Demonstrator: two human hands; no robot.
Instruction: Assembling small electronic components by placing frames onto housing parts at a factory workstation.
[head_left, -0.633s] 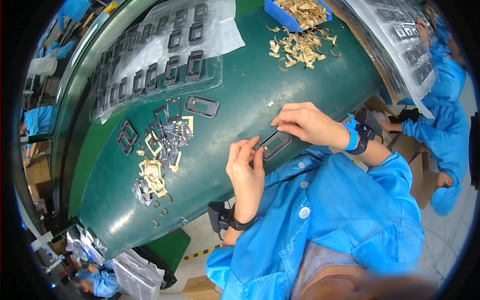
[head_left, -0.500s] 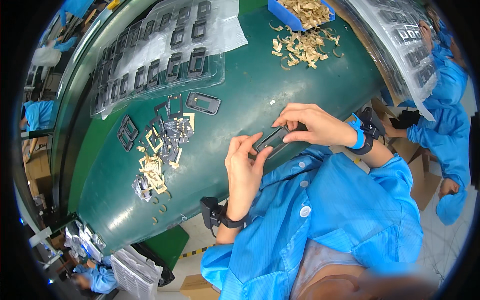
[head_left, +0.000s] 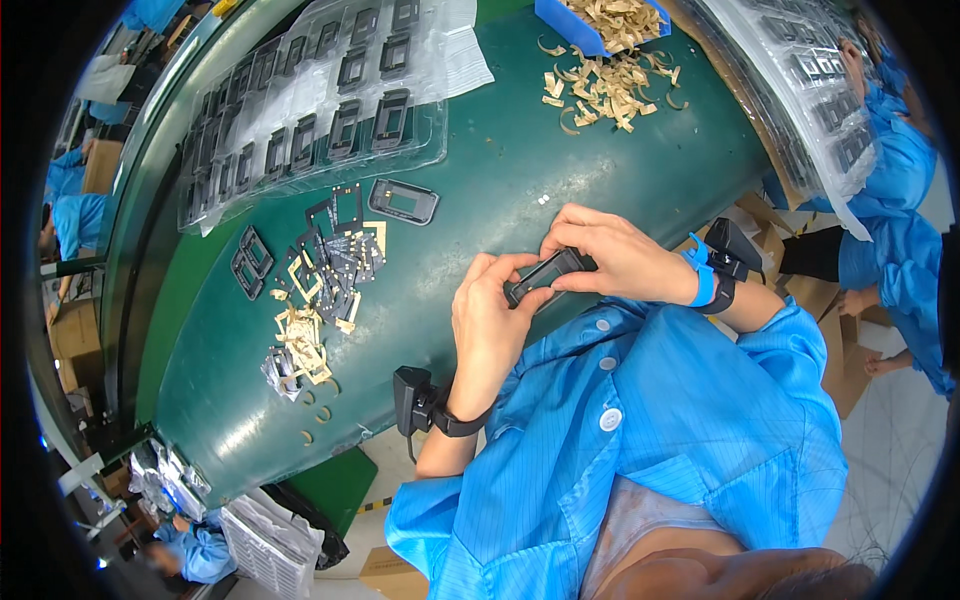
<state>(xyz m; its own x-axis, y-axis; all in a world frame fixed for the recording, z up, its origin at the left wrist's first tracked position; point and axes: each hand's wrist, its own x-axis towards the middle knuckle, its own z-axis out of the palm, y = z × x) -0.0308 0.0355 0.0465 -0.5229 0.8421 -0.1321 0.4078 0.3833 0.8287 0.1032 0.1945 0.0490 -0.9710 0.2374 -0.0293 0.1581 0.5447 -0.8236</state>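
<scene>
Between my two hands is a small black rectangular plastic frame (head_left: 546,276), held above the near edge of the green table. My left hand (head_left: 489,308) pinches its left end with thumb and fingers. My right hand (head_left: 612,257) grips the other end, the thumb along the near side and the fingers over the far side. Parts of the frame are hidden under the fingertips. Farther left on the table lie a loose black frame (head_left: 428,207) and another pair of black frames (head_left: 251,262). Beside them is a pile of flat dark cut-out pieces (head_left: 345,258).
A clear plastic tray (head_left: 432,150) of black frames stands at the far left. Tan paper strips (head_left: 610,95) spill from a blue bin (head_left: 553,22) at the back. Tan backing scraps (head_left: 303,338) lie left. Another tray (head_left: 790,90) and people in blue are on the right.
Both hands stay on the black frame. The fingers of my left hand have closed further over its far side, and my right fingers have bent in closer. A person at right has shifted.
</scene>
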